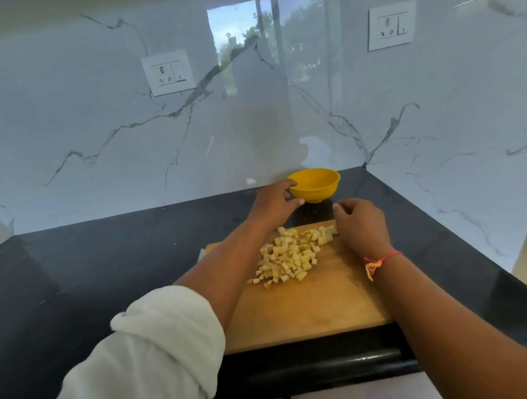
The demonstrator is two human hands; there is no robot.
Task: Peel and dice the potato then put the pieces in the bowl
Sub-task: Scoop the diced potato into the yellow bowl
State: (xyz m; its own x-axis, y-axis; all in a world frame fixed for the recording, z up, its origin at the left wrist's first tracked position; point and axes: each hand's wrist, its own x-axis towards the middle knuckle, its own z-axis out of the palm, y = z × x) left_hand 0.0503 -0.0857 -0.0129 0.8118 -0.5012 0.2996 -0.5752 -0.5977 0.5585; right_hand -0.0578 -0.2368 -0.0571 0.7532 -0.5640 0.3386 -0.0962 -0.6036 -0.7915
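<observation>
White sleeve (148, 358), left fingers (286, 185) round bowl (316, 188)

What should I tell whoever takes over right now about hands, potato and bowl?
Left hand grips the yellow bowl by its rim, on the counter beyond the cutting board.
Right hand, fingers curled, sits by the board's far edge; whether it holds anything is hidden.
Potato dice lie piled on the board; none visible in the bowl.
Done: dicing. Left: pieces into the bowl.

Rectangular wooden cutting board (308, 313) under the right hand (361, 224), on a black stone countertop (107, 268). Beyond the left hand (273, 203), grey-veined white marble wall (100, 131); first white wall socket (168, 72) up-left of it, second white wall socket (392, 24) up-right.
</observation>
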